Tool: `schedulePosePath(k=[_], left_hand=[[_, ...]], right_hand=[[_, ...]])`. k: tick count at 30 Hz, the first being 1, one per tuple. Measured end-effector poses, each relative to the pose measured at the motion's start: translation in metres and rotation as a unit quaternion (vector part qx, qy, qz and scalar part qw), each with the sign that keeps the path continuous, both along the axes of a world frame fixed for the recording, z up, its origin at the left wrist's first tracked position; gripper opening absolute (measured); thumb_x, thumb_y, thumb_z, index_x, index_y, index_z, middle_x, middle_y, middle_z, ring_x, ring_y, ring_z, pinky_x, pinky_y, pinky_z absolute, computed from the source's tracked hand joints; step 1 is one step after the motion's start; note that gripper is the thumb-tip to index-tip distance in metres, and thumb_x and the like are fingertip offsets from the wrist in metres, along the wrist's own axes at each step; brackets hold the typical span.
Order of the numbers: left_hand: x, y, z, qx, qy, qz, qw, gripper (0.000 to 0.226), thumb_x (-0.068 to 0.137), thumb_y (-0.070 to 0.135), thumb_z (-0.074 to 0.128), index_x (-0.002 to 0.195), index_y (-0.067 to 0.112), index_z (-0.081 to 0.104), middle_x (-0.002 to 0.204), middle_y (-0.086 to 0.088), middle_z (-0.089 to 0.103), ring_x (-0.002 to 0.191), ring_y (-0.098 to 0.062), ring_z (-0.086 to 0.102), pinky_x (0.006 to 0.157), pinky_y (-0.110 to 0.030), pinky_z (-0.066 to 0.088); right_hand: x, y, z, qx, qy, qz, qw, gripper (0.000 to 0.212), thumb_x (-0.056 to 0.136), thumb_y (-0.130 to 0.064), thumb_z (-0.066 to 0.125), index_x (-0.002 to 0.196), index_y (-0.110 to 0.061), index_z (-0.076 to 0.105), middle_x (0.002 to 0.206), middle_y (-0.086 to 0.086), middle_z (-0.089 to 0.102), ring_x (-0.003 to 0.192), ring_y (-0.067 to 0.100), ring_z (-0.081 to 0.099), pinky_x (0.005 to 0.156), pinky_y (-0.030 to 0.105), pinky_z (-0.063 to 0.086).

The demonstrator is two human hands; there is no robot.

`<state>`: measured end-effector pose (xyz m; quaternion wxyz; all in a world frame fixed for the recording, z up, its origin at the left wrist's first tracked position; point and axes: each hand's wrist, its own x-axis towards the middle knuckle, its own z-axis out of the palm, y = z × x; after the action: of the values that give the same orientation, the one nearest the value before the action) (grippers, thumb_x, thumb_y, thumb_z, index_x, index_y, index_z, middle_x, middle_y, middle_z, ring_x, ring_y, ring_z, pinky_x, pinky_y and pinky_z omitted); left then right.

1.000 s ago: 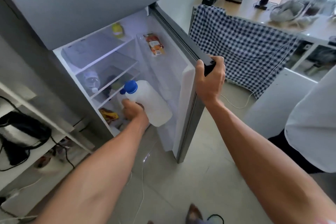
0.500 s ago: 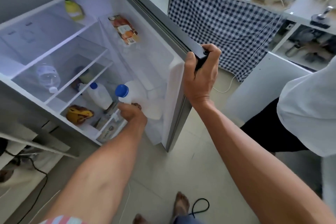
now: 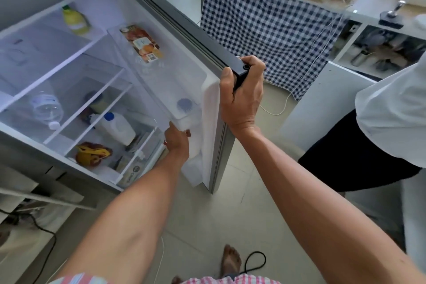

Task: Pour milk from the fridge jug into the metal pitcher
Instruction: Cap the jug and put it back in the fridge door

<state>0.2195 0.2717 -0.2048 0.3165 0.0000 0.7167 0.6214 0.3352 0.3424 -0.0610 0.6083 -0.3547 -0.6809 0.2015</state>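
Observation:
The white milk jug stands in the lower bin of the open fridge door. Its blue cap shows blurred through the bin's translucent wall. My left hand grips the jug low on its near side. My right hand is closed around the door's outer top corner and holds it open. A second white jug with a blue cap stands on a lower fridge shelf. I see no metal pitcher that I can pick out.
Fridge shelves hold a water bottle, a yellow bottle and a yellow bag. A checked cloth hangs off the counter behind the door. Another person stands at the right. A cord and my bare foot lie on the floor tiles.
My left hand has carried the jug rightward from in front of the shelves into the door's lower bin. My right hand has stayed on the door corner.

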Motion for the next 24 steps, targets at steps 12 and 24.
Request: schedulePosePath(k=[12, 24], left_hand=[[-0.017, -0.044, 0.044, -0.03, 0.131, 0.017, 0.991, 0.024, 0.09, 0.023, 0.044, 0.073, 0.014, 0.058, 0.074, -0.005, 0.067, 0.08, -0.033, 0.071, 0.07, -0.044, 0.058], [-0.047, -0.133, 0.117, -0.014, 0.256, -0.017, 0.966, 0.028, 0.102, 0.024, 0.042, 0.085, 0.009, 0.059, 0.072, -0.001, 0.054, 0.061, -0.011, 0.045, 0.053, -0.024, 0.036]], right_hand=[[-0.001, -0.019, 0.005, -0.038, -0.027, 0.001, 0.999, 0.041, 0.093, -0.037, 0.053, 0.113, 0.0, 0.054, 0.097, -0.004, 0.052, 0.087, 0.017, 0.053, 0.074, 0.041, 0.051], [-0.037, -0.105, 0.001, -0.026, -0.094, 0.021, 0.995, 0.053, 0.097, -0.049, 0.054, 0.124, -0.004, 0.056, 0.115, 0.009, 0.06, 0.111, 0.027, 0.054, 0.099, 0.044, 0.042]])
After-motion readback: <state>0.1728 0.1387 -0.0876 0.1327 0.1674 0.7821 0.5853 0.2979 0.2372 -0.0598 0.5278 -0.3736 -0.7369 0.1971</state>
